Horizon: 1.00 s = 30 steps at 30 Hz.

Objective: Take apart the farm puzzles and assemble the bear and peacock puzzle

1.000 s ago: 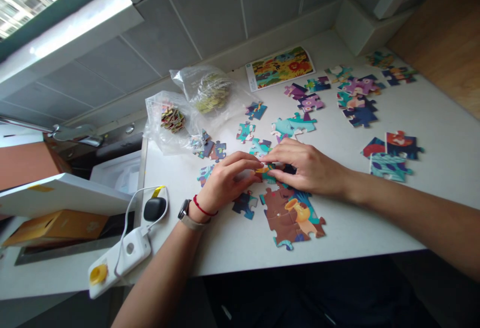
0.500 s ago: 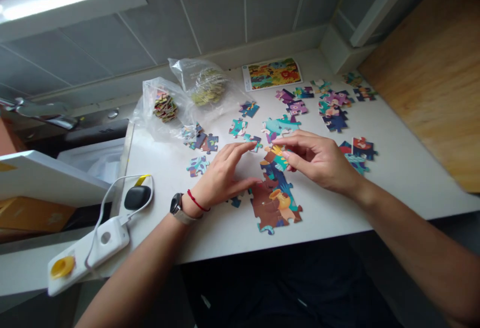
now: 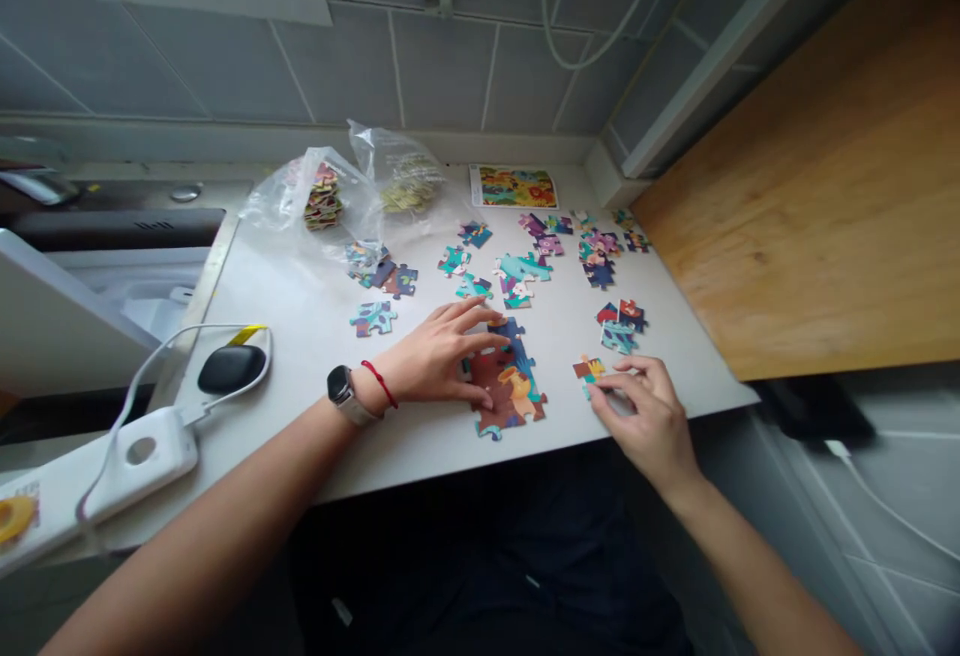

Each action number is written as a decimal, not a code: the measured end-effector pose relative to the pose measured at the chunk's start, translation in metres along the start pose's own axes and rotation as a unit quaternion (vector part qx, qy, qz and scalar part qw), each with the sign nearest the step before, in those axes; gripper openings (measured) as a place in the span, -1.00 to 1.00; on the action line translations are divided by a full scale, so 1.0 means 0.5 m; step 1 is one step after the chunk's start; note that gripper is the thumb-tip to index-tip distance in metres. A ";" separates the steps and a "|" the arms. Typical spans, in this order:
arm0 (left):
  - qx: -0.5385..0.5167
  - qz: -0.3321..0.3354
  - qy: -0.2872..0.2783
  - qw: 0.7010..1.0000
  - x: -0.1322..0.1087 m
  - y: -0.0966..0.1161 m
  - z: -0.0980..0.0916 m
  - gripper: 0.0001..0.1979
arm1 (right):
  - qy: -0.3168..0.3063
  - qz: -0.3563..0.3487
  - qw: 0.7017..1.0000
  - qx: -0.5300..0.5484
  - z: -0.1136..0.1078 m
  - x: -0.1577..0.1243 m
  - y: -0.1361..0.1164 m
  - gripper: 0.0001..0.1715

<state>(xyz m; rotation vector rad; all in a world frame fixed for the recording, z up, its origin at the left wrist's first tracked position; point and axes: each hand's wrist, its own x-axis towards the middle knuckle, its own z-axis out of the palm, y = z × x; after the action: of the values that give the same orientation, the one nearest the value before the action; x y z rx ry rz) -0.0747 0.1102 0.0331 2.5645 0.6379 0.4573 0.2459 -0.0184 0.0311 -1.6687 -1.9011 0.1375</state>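
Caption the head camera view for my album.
Left hand on assembled jigsaw section, right hand at loose puzzle pieces, on white countertop.

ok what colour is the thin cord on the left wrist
The cord is red, and it shows best in the head view.

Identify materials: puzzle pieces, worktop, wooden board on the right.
The puzzle pieces look like printed card, matte, judging by the flat colours and thick cut edges. The worktop seems smooth white laminate or stone; can't tell which. The board looks like wood, satin-finished, with visible grain.
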 end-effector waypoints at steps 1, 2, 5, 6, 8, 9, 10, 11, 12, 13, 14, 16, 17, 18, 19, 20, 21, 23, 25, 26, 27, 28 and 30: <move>-0.003 0.006 0.000 1.000 0.000 -0.002 0.001 -0.28 | -0.009 0.000 1.000 -0.003 -0.001 0.003 -0.002 -0.84; -0.007 0.012 0.005 1.000 -0.001 -0.005 0.002 -0.31 | -0.023 0.000 1.000 -0.004 -0.005 0.007 -0.004 -0.83; -0.017 0.022 0.031 0.999 -0.002 -0.010 0.004 -0.39 | -0.054 -0.001 0.999 -0.007 -0.026 0.023 -0.004 -0.84; -0.018 0.024 0.040 0.999 -0.002 -0.012 0.004 -0.42 | -0.057 -0.002 0.998 -0.011 -0.037 0.030 -0.002 -0.83; -0.020 0.020 0.065 0.998 -0.001 -0.013 0.004 -0.53 | -0.051 -0.003 0.998 -0.024 -0.060 0.050 0.010 -0.81; -0.021 0.014 0.080 0.996 0.000 -0.014 0.004 -0.60 | -0.046 -0.002 0.998 -0.032 -0.071 0.063 0.018 -0.79; -0.022 0.006 0.096 0.995 0.001 -0.015 0.003 -0.66 | -0.043 0.000 0.998 -0.041 -0.082 0.079 0.028 -0.77; -0.023 -0.002 0.110 0.994 0.002 -0.016 0.001 -0.71 | -0.044 0.005 0.998 -0.052 -0.091 0.097 0.039 -0.76; -0.023 -0.008 0.118 0.993 0.003 -0.017 0.000 -0.74 | -0.053 0.010 0.997 -0.063 -0.099 0.117 0.052 -0.75; -0.023 -0.014 0.122 0.992 0.003 -0.019 -0.002 -0.75 | -0.069 0.018 0.995 -0.076 -0.105 0.139 0.065 -0.74; -0.022 -0.017 0.121 0.992 0.003 -0.020 -0.003 -0.76 | -0.093 0.028 0.991 -0.089 -0.109 0.161 0.079 -0.73; -0.015 -0.022 0.114 0.993 0.003 -0.024 -0.004 -0.75 | -0.155 0.056 0.978 -0.124 -0.112 0.206 0.108 -0.71; -0.011 -0.023 0.112 0.993 0.003 -0.026 -0.005 -0.75 | -0.193 0.066 0.968 -0.148 -0.111 0.227 0.122 -0.66; -0.007 -0.024 0.111 0.993 0.003 -0.028 -0.004 -0.75 | -0.232 0.074 0.955 -0.171 -0.109 0.246 0.135 -0.60; -0.005 -0.026 0.111 0.993 0.003 -0.030 -0.004 -0.76 | -0.270 0.076 0.942 -0.185 -0.106 0.262 0.147 -0.51; -0.003 -0.029 0.113 0.993 0.002 -0.031 -0.004 -0.76 | -0.295 0.076 0.933 -0.192 -0.102 0.276 0.156 -0.44; -0.003 -0.032 0.115 0.993 0.002 -0.033 -0.004 -0.77 | -0.314 0.075 0.926 -0.195 -0.098 0.287 0.162 -0.39; -0.003 -0.038 0.121 0.992 0.001 -0.034 -0.005 -0.78 | -0.331 0.070 0.920 -0.197 -0.091 0.303 0.170 -0.40; 0.000 -0.042 0.124 0.991 0.000 -0.034 -0.007 -0.78 | -0.341 0.067 0.916 -0.201 -0.089 0.316 0.171 -0.46; 0.002 -0.043 0.125 0.991 -0.001 -0.034 -0.008 -0.78 | -0.346 0.065 0.914 -0.202 -0.090 0.322 0.171 -0.47; 0.004 -0.042 0.125 0.991 -0.001 -0.033 -0.009 -0.78 | -0.350 0.063 0.912 -0.202 -0.090 0.331 0.172 -0.47; 0.006 -0.042 0.126 0.991 -0.001 -0.033 -0.010 -0.79 | -0.353 0.062 0.911 -0.202 -0.090 0.343 0.173 -0.45; 0.007 -0.039 0.131 0.991 -0.001 -0.031 -0.012 -0.80 | -0.352 0.062 0.912 -0.202 -0.086 0.374 0.175 -0.43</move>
<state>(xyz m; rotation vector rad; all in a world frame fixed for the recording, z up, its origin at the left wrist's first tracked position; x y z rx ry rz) -0.0832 0.1241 0.0301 2.5022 0.8308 0.7728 0.3375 0.1606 0.0944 -2.2305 -2.4668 0.4799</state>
